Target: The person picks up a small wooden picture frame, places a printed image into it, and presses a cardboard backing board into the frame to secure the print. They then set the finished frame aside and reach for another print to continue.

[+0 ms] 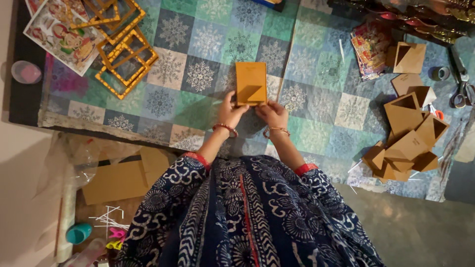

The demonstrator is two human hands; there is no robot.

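Head-camera view: a flat brown board panel (251, 83), rectangular and matt like thin fibreboard, is seen lying on a quilted patchwork cloth (208, 49) printed with white snowflakes on teal, grey and cream squares. A triangular flap is raised on the panel's lower half and throws a dark shadow. The panel is placed at the middle of the cloth, straight ahead of the person.

The left hand (230, 111) is held at the panel's lower left corner, its fingertips pressed against the edge. The right hand (272, 113) is set at the lower right corner, fingers curled and touching the bottom edge. The panel is thus pinched lightly between both hands from below. Both wrists are ringed by thin red and gold bangles, and the forearms emerge from dark blue sleeves with a white print.

To the right, a loose pile of similar brown panels (406, 141) with triangular flaps is heaped on the cloth, well apart from the hands. Scissors (460, 89) lie at the far right edge. At the upper left, open square frames (126, 52) in yellow-orange, studded with pale dots, are stacked overlapping beside colourful printed pictures (62, 34).
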